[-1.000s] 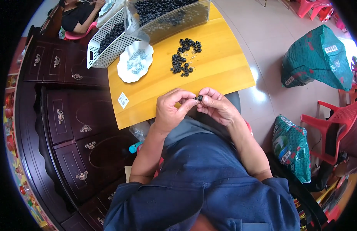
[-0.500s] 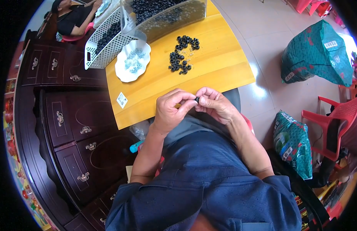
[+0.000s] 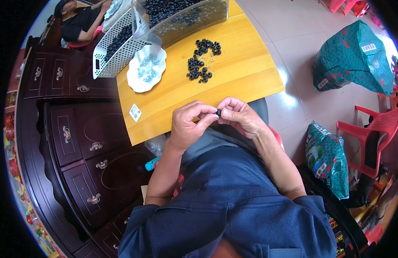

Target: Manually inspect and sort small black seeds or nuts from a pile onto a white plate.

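Just past the table's near edge, above my lap, both hands meet at a small round black part (image 3: 218,112). My left hand (image 3: 188,124) is closed in a pinch, thumb and forefinger at the part's left side. The thumb and fingers of my right hand (image 3: 242,118) grip it from the right. Fingertips hide much of the part. Beyond my hands, loose black ring-shaped parts (image 3: 194,69) lie in a curved cluster on the yellow wooden table (image 3: 246,64), with tiny pale bits beside them. A white scalloped dish (image 3: 134,81) holds small clear bluish pieces.
At the back stand a clear bin (image 3: 190,26) and a white perforated basket (image 3: 102,64), both with black parts. A dark wooden cabinet (image 3: 78,116) lines the left. Teal bags (image 3: 340,60) and a red chair (image 3: 358,133) are on the right. Another person (image 3: 76,26) sits far left.
My hands stay at almost the same spot, still together on the black part, which shows slightly more between the fingertips. The view has shifted very slightly.
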A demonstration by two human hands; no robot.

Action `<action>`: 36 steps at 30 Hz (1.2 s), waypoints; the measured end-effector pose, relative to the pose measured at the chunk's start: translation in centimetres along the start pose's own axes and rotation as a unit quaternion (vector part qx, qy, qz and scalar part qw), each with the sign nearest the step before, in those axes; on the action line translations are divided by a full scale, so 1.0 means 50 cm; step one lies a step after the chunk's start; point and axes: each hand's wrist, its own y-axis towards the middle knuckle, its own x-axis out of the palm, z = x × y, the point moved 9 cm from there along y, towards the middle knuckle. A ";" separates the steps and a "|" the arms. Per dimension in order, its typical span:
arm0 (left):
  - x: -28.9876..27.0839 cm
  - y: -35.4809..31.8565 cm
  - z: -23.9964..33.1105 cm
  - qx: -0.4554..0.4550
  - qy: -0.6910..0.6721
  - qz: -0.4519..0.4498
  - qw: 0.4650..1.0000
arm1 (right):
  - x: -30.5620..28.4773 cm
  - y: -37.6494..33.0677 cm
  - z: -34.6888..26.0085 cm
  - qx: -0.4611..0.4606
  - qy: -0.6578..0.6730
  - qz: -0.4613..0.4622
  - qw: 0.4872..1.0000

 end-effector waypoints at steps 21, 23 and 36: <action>0.025 0.004 -0.022 -0.069 -0.072 -0.152 0.983 | 0.038 0.000 -0.010 0.003 0.001 -0.053 0.999; 0.028 -0.006 -0.024 -0.057 -0.083 -0.160 0.982 | 0.025 0.003 -0.002 0.008 -0.044 -0.050 0.998; 0.027 -0.022 -0.021 -0.028 -0.083 -0.100 0.991 | 0.016 -0.004 0.015 0.021 -0.029 -0.027 0.999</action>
